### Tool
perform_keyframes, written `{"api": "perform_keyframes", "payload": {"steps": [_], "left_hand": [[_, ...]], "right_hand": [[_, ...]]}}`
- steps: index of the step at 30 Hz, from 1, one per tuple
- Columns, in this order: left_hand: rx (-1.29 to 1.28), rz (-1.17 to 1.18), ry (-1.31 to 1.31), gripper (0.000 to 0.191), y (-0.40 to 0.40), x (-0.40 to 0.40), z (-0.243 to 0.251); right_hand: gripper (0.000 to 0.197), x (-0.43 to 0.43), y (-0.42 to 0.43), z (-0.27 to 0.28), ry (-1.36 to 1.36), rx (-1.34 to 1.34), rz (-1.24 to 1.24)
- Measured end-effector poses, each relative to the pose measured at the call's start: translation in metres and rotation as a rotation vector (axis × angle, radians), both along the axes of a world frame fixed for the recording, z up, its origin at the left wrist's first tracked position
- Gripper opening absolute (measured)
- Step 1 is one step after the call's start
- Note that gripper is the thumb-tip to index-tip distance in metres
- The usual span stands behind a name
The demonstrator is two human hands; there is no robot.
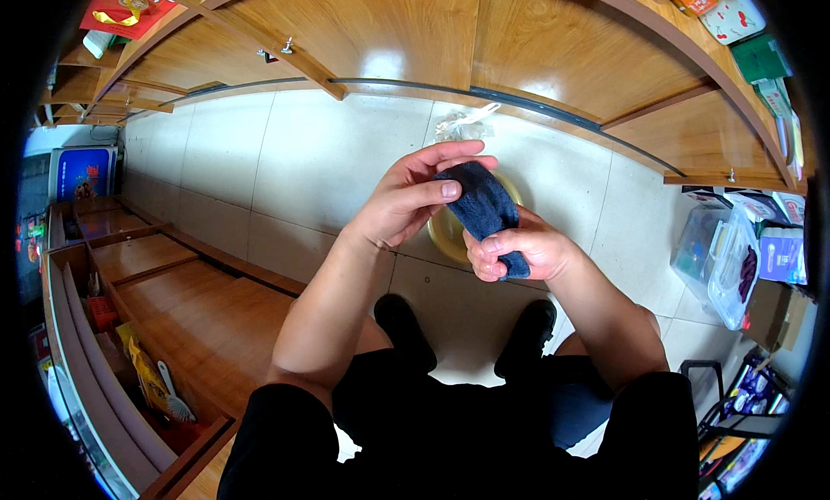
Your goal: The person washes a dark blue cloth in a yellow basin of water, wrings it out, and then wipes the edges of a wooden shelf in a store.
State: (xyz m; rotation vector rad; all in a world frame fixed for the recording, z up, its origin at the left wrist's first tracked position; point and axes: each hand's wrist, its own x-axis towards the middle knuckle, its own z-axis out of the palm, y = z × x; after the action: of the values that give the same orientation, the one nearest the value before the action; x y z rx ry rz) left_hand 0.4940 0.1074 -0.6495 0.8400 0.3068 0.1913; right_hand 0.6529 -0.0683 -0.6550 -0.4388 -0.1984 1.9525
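Note:
A folded dark navy cloth (478, 198) stretches slantwise between my two hands, above the floor. My left hand (408, 192) pinches its upper end, thumb on the near face and some fingers behind it. Lower down, my right hand (519, 246) wraps around the cloth, and a short end sticks out below the fingers. Under my hands a yellowish basin (447, 237) stands on the tiles, mostly hidden by the hands and cloth; its contents cannot be made out.
A clear plastic bag (457, 125) lies beyond the basin, by wooden cabinets (389, 33). At right are a clear plastic box (697, 247) and packaged goods (782, 253). A wooden counter (194, 305) with a brush (174, 396) runs along the left. My shoes (405, 331) flank the near floor.

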Motion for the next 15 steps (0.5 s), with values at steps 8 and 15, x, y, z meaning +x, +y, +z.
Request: {"api": "perform_keyframes", "payload": {"steps": [8,15], "left_hand": [[0.356,0.139,0.213,0.015,-0.007,0.008,-0.007],[0.591,0.302,0.342,0.023,-0.013,0.014,-0.016]], "right_hand": [[0.028,-0.003,0.009,-0.002,-0.652,0.045,0.086],[0.052,-0.023,0.009,-0.026,-1.229,0.189,-0.289]]}}
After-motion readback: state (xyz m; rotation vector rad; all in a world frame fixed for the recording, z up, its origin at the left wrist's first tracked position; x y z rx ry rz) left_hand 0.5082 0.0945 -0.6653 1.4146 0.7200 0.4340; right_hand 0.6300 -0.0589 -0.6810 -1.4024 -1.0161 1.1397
